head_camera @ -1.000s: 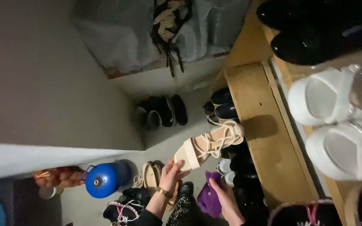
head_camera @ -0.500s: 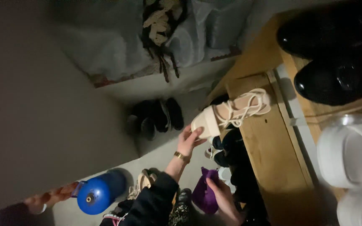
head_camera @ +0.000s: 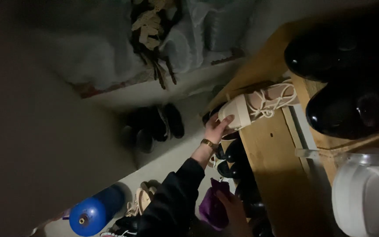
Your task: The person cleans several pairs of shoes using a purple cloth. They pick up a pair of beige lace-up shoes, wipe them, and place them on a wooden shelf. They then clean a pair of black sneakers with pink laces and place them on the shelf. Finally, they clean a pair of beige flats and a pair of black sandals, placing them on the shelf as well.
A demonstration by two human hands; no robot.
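Around me, a dim shoe corner.

Two glossy black shoes (head_camera: 343,79) sit on the top board of the wooden shoe rack (head_camera: 277,166), with a white shoe (head_camera: 367,199) lower right beside them. Dark shoes (head_camera: 237,162) fill the rack's lower tier (too dark for me to count). On the pale floor (head_camera: 172,153) a pair of black shoes (head_camera: 154,125) stands near the wall, a blue cylinder (head_camera: 91,215) lies lower left, and tan sandals (head_camera: 139,202) lie just beside it. A clear plastic bag (head_camera: 185,30) with something beige and black inside sits at the top.
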